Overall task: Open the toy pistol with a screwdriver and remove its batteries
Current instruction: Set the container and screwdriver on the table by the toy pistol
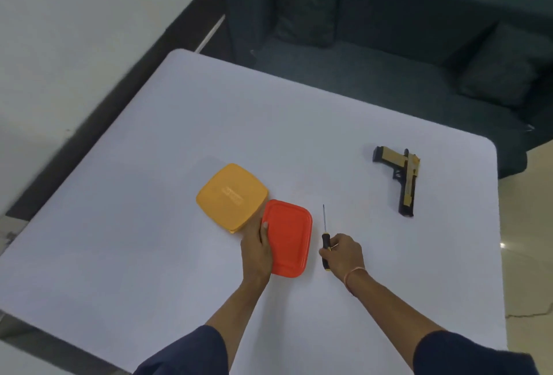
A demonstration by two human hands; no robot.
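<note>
The black-and-gold plastic toy pistol (408, 186) lies flat at the far right of the white table (179, 255), well apart from both hands. The right hand (344, 255) curls round the handle of the thin black-and-yellow screwdriver (325, 238). The left hand (254, 252) holds the edge of the flat red plastic box (291, 240), thumb on top, beside the yellow plastic box (232, 196). If the left hand does not brace the pistol, the narrow tip could well slip off a screw.

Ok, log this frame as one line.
pistol untouched on table | right grip holds screwdriver | left grip holds red box | yellow box beside it
</note>
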